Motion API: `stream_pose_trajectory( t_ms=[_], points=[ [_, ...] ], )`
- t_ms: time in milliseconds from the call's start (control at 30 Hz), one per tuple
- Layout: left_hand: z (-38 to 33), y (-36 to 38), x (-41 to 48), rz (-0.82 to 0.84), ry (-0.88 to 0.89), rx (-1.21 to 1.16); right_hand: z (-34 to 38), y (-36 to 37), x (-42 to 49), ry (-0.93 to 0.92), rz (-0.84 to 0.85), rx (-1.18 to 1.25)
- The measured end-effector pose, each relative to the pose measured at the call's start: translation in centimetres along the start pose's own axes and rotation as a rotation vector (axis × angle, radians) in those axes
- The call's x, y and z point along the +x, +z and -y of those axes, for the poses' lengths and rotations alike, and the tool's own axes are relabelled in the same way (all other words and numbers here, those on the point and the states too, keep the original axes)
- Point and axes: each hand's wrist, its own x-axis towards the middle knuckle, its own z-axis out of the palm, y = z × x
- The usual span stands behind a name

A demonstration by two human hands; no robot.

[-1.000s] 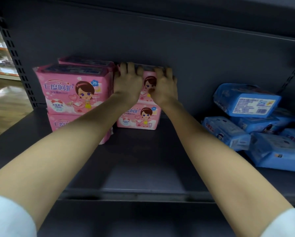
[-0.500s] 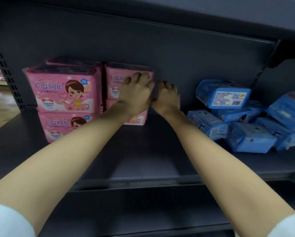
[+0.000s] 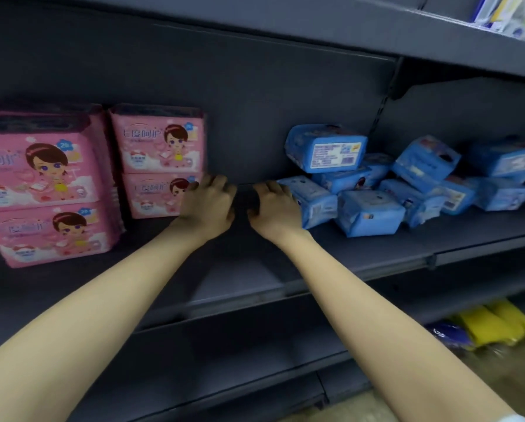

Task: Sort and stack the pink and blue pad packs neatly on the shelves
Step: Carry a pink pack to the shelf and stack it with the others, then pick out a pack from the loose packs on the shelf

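At right, seemingly crumpled blue packs (image 3: 369, 213)

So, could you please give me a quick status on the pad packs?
Left grip loosely curled, empty, beside pink stacks. Right grip at nearest blue pack, hold unclear. Blue heap unsorted. Nothing in the way.

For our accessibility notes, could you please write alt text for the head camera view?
Two bare hands reach onto a dark shelf: the left hand beside two neat stacks of pink pad packs, the right hand at the nearest pack of a jumbled blue heap. Each pink stack is two packs high.
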Motion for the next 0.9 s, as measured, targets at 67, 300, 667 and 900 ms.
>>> stream_pose_trajectory(
  t_ms=[67, 300, 667, 900],
  points=[
    [-1.5, 0.0, 0.3, 0.011, 0.015, -0.027, -1.8, -0.5, -0.6, 0.032, -0.002, -0.011],
    [-9.2, -1.0, 1.7, 0.018, 0.087, -0.12, -8.2, -2.9, -3.7, 0.104, -0.057, -0.034],
    [-21.9, -1.8, 3.6, 0.046, 0.256, -0.25, -19.0, -6.4, -7.8, 0.227, -0.026, -0.049],
    [-28.7, -1.3, 4.9, 0.104, 0.303, -0.308, -25.8, -7.8, -10.0, 0.303, 0.001, -0.03]
  ],
)
